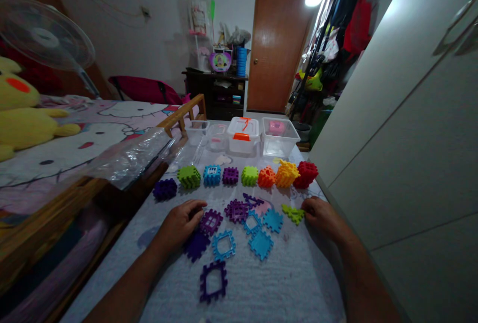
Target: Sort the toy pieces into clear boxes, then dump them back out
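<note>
My left hand (181, 223) rests on the white table cover, its fingers curled at the edge of a purple toothed tile (210, 221). My right hand (324, 216) lies at the right, fingers closed at a green toothed tile (293, 212). Between the hands lie several flat purple and blue tiles (254, 228), and a purple frame tile (213, 281) sits nearer to me. Behind them stands a row of assembled cubes: dark purple (165, 189), green (188, 176), blue (211, 174), purple, light green, orange (266, 176), yellow (287, 173) and red (306, 174).
Clear plastic boxes (279, 137) and a white lidded box (243, 135) stand at the table's far end. A bed with a yellow plush toy (22, 114) and a fan (45, 34) is at the left. A white wardrobe (407, 129) runs close along the right.
</note>
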Available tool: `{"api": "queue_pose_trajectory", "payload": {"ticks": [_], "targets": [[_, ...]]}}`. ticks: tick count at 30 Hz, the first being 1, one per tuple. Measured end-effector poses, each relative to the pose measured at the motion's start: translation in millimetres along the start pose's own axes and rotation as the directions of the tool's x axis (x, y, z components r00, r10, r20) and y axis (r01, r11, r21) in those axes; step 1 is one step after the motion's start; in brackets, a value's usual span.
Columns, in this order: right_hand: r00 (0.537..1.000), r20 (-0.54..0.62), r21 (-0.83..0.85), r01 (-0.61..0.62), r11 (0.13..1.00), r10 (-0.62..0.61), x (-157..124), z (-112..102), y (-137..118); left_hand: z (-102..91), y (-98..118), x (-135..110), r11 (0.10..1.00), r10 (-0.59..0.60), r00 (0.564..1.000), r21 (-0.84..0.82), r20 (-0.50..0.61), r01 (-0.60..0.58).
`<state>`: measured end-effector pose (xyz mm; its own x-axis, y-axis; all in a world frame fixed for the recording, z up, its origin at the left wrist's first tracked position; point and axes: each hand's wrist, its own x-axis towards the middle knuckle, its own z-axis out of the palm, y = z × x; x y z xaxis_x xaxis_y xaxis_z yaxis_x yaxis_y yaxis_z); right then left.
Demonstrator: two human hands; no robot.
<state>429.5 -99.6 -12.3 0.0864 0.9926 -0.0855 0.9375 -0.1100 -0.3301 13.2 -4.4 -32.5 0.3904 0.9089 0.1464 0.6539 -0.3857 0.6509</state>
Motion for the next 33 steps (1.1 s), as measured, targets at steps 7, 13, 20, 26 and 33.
{"api": "queue_pose_trajectory", "payload": {"ticks": [7, 13, 20, 26, 33], "targets": [[0.999, -0.033, -0.003, -0.019, 1.0, 0.019, 1, 4, -2, -1.8, 4, -1, 1.0, -0.012, 1.0, -0.014, -0.007, 0.012], [0.999, -0.042, 0.044, -0.014, 0.999, 0.015, -3, -5, -14, -3.0, 8, -2, 0.999, -0.004, 1.0, -0.037, -0.014, 0.004], [0.993, -0.116, 0.261, 0.051, 0.964, -0.021, 1, -13, -63, -2.0, 7, -1, 0.999, -0.009, 1.0, -0.045, -0.013, 0.008], [0.96, -0.255, 0.348, -0.019, 0.937, 0.114, 31, -4, -127, 0.8, 3, -1, 0.998, -0.007, 1.0, -0.065, -0.014, 0.007], [0.896, -0.372, 0.297, -0.131, 0.946, 0.241, 63, 15, -165, -0.6, 5, 0, 0.997, -0.014, 1.0, -0.082, 0.002, 0.015]]}}
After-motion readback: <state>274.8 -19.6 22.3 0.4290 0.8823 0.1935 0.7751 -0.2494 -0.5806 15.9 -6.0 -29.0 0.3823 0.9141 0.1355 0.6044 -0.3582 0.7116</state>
